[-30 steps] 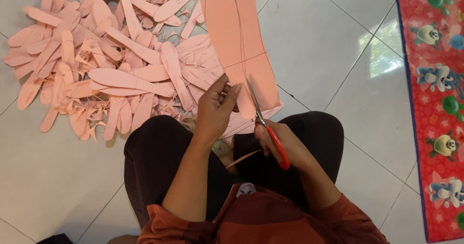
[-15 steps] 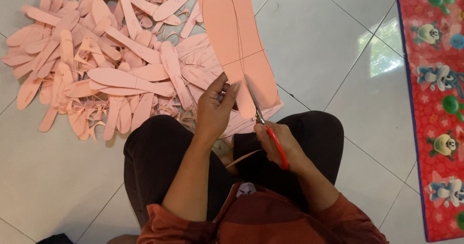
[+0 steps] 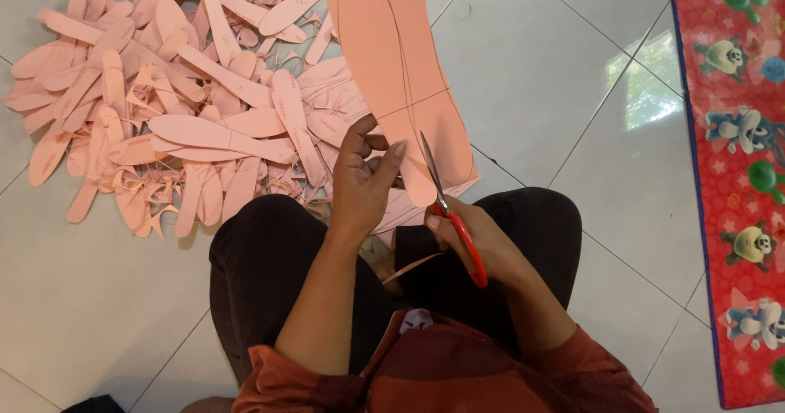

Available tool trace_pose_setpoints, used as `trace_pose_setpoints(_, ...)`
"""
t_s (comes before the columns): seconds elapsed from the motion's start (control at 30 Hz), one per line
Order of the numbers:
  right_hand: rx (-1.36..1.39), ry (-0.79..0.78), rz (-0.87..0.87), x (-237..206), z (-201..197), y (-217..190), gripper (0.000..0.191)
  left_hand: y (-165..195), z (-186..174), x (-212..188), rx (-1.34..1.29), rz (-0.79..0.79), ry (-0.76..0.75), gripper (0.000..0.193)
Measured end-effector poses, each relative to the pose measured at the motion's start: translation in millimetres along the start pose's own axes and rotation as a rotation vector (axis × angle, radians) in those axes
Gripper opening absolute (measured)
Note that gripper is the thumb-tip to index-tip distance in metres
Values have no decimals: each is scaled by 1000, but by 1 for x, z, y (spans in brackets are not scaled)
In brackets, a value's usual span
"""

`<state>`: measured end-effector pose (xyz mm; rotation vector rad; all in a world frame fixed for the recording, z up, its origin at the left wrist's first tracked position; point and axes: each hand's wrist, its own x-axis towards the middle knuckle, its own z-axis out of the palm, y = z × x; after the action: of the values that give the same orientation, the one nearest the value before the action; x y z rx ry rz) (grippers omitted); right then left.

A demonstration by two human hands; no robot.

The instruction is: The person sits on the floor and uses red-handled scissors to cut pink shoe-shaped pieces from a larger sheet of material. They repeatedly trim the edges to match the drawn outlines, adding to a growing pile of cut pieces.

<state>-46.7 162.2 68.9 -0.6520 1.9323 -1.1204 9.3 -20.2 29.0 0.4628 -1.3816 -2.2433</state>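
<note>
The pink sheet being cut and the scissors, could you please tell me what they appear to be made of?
The pink sheet looks like thin foam or stiff card with a matte finish: it holds flat where the left hand pinches it, and no gloss shows. Which of the two, I cannot tell. The scissors in the right hand have slim grey blades, probably metal, and a smooth red grip, likely plastic.

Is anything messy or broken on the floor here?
Nothing looks broken. The only mess is the loose heap of pink sole-shaped cutouts and thin curly offcuts spread over the white tiled floor, left of the pink sheet being cut with red-handled scissors.
</note>
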Motion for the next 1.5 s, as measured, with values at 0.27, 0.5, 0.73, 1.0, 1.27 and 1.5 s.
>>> trace_pose_setpoints(0.27, -13, 90, 61, 3, 2, 8, 33, -5, 5, -3, 5, -22, -62, 46)
trace_pose_setpoints(0.5, -182, 180, 158, 5, 10, 18, 37, -7, 7, -2, 17, -31, -28, 48)
trace_pose_setpoints(0.73, -210, 194, -70, 6, 12, 25, 37, -7, 1, 1, 17, 2, -4, 45)
trace_pose_setpoints(1.0, -84, 83, 95, 8, 10, 15, 35, -4, 1, 0, 15, 57, 34, 38)
trace_pose_setpoints(1.27, -171, 168, 80, 8, 9, 26, 36, -7, 2, 0, -45, 59, 44, 36)
trace_pose_setpoints(1.5, -337, 127, 24, 11, 13, 31, 35, -5, -3, 4, 100, 155, 74, 30)
